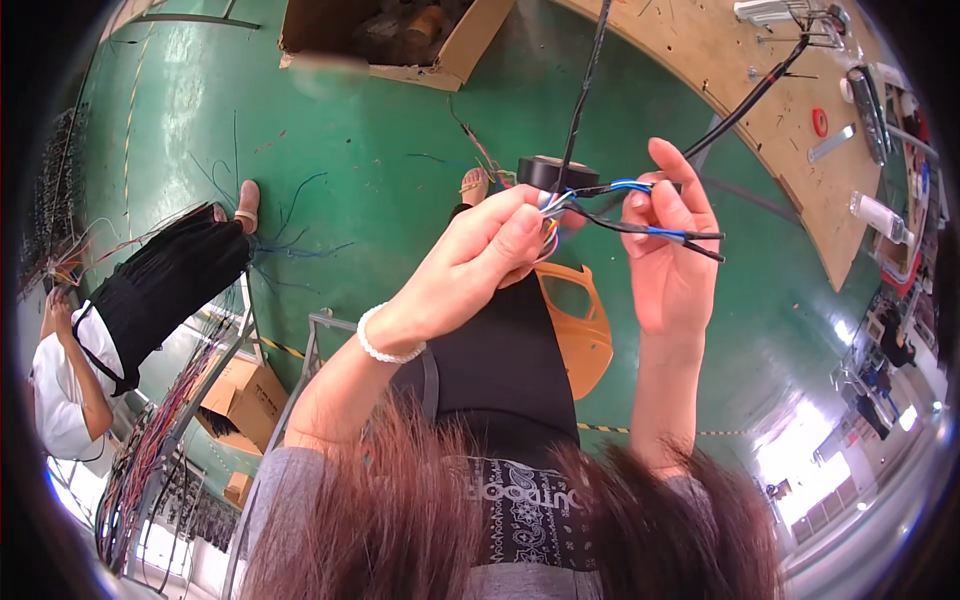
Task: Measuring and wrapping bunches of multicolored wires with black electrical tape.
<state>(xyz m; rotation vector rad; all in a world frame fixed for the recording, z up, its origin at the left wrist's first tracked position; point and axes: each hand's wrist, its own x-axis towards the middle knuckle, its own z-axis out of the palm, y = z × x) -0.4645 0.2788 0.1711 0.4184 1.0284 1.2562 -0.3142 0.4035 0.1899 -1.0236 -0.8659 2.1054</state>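
Note:
My left hand (478,248), with a white bead bracelet at the wrist, is closed on a bundle of thin coloured wires (552,212). From the bundle, black-covered branches with blue wires run toward my right hand (672,235). Thumb and fingers of that hand pinch the upper wire branch (622,186); the other fingers are raised. A lower black branch (655,231) with a blue stretch and dark ends passes in front of the right hand. Just beyond my left fingers is a round black roll (557,174), apparently tape. A black cable (583,95) rises from the bundle.
A wooden board (765,130) at the right bears a red tape ring (820,122) and metal fixtures. Beyond is an open cardboard box (400,72); below my hands, an orange stool (580,340). At left, a person in black and white (165,285) handles wires near a wire-laden rack (170,440).

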